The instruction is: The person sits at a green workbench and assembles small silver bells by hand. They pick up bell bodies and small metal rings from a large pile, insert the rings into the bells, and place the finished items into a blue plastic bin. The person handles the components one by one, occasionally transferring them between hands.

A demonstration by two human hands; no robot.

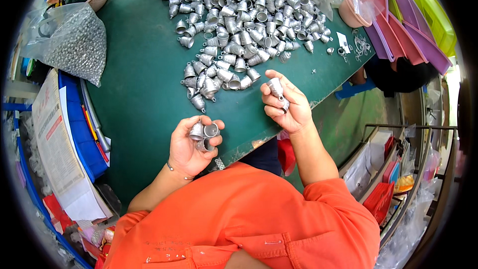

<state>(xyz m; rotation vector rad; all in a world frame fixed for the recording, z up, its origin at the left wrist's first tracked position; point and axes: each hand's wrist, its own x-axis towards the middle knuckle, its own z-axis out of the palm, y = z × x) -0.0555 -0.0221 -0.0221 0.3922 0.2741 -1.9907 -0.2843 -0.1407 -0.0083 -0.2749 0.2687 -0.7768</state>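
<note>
Small silver metal bells (pixel 234 17), each with a loop on top, lie in a big heap on the green table (pixel 139 65). My left hand (pixel 190 142) is closed around several bells (pixel 204 137), some with their hollow mouths showing. To the right, above the table's near edge, my right hand (pixel 289 100) pinches a bell (pixel 275 87) with its loop pointing down. A second bell (pixel 284 104) sits lower in that hand, partly covered by the fingers. The near tip of the heap (pixel 197 102) lies just beyond my left hand.
A clear bag of small silver beads (pixel 79 40) stands at the left. Beside it, a blue tray (pixel 82 124) holds pens, next to printed paper (pixel 55 144). Pink, purple and green plastic trays (pixel 398 25) and a pink bowl (pixel 352 12) are at the far right.
</note>
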